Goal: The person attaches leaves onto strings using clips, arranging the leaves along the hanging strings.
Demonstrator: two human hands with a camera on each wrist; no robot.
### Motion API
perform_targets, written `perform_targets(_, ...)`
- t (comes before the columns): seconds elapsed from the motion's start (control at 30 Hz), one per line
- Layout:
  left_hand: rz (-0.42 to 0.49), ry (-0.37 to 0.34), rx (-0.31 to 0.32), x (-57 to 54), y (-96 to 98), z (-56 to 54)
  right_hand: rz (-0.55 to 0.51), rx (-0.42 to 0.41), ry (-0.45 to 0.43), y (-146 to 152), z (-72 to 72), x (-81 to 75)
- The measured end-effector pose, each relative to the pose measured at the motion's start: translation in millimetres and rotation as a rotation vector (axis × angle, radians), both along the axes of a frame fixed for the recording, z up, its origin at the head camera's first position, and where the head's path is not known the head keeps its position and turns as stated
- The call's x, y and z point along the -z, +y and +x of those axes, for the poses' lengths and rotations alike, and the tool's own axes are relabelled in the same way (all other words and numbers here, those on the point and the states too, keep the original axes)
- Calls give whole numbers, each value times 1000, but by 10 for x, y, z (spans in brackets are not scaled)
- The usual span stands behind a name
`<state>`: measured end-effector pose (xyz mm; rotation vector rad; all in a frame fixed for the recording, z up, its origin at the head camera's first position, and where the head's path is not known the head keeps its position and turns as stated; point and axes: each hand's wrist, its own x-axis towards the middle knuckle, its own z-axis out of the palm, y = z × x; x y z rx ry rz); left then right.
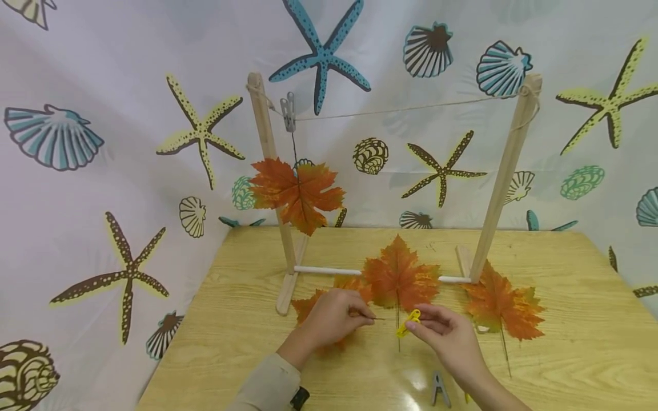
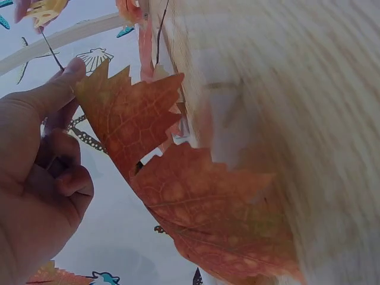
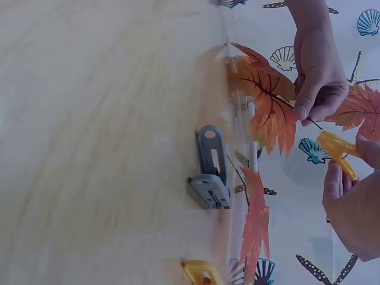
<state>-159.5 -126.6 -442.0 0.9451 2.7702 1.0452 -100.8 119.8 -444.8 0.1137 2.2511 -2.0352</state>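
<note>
My left hand (image 1: 336,314) pinches the stem of an orange maple leaf (image 2: 202,202), whose blade is partly hidden under that hand in the head view. The thin stem tip points right, toward a yellow clothespin (image 1: 408,323). That clothespin is held between the thumb and fingers of my right hand (image 1: 452,337). In the right wrist view the stem tip lies right at the clothespin's end. Between and behind the hands, a second maple leaf (image 1: 398,274) shows its long stem. Another leaf (image 1: 504,305) lies to the right of my right hand.
A string (image 1: 401,111) runs between two wooden posts (image 1: 506,188). From its left end a grey clothespin (image 1: 289,112) holds a hanging leaf (image 1: 298,197). Another grey clothespin (image 1: 438,389) and a second yellow clothespin (image 3: 203,273) are on the wooden table (image 1: 205,354) near my right forearm.
</note>
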Motion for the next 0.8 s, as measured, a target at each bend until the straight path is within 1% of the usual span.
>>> perform_targets(0.1,10,-39,-42,-10,6,-10,-20,-13,-1,-10,-26,-25)
perform_targets(0.23,69,-81,-102,-48,25,-9,-26,-43,-2,-13,-60,-56)
perform_targets(0.37,128,-79,-157,-98,59,-12,35,-43,-18,-17,-109,-98)
perform_targets(0.43,154,-67,-193,-116,77,-24,73,-38,-25,-22,-140,-128)
perform_targets(0.53,206,-64,-263,-140,96,-44,100,-46,-9,-29,-199,-183)
perform_targets(0.63,248,-67,-343,-165,112,-68,78,-66,38,-41,-261,-253)
perform_targets(0.73,259,-63,-431,-192,129,-92,54,-87,82,-60,-312,-337)
perform_targets(0.8,264,-50,-475,-204,136,-110,60,-103,105,-77,-340,-401)
